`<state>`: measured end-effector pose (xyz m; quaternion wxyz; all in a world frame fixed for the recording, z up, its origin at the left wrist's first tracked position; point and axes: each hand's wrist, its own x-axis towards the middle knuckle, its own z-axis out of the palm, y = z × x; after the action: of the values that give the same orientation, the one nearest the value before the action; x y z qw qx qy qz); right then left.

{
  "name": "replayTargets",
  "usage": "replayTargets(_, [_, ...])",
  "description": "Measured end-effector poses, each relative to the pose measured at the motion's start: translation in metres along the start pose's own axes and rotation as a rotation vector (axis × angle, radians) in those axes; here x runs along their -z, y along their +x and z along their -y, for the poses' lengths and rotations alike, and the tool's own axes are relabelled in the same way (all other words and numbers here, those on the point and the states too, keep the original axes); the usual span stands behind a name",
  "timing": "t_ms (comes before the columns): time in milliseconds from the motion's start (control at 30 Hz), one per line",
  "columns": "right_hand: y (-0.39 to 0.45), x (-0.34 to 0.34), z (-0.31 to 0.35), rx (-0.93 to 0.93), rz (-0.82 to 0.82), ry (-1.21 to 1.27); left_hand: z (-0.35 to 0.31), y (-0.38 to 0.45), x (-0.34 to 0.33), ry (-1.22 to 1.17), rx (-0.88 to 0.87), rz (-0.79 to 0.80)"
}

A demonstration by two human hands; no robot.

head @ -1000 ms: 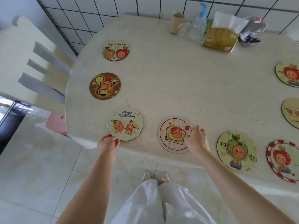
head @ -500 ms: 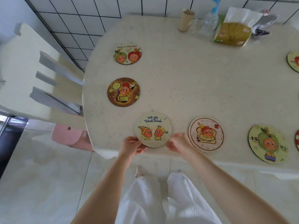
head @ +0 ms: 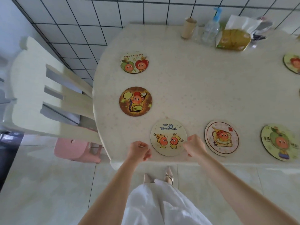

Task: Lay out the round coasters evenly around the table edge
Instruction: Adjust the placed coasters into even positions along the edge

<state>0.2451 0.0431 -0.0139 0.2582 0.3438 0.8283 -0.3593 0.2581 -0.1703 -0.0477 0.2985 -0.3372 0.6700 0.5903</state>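
Note:
Several round cartoon coasters lie along the edge of the cream table. The "We are Twinkle Twinkle" coaster lies flat near the front edge between my hands. My left hand is curled just left of it, a small gap apart, holding nothing. My right hand is curled at its right rim, with thumb and fingertips on the edge. Around it lie the brown coaster, the "Have a nice day" coaster, the toast coaster and a green coaster. Another coaster is cut off at the right.
A cream chair stands at the table's left end, with a pink stool under it. At the back stand a paper cup, a pump bottle and a tissue pack. A tiled wall lies behind.
My right hand left the toast coaster and came to the Twinkle coaster's right rim. My left hand drew slightly off its left rim. The view shifted left.

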Motion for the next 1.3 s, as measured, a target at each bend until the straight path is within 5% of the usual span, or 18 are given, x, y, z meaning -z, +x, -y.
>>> replayTargets(400, [0.034,-0.021,0.125,0.227,0.154,-0.003,-0.077,0.068,0.084,0.025,-0.140,-0.331])
replayTargets(1033, [0.113,-0.053,0.215,0.109,0.224,0.161,-0.158,0.128,0.088,0.078,-0.125,-0.485])
replayTargets(1300, [0.125,-0.053,0.218,0.092,0.188,0.143,-0.169,0.139,0.098,0.090,-0.098,-0.413])
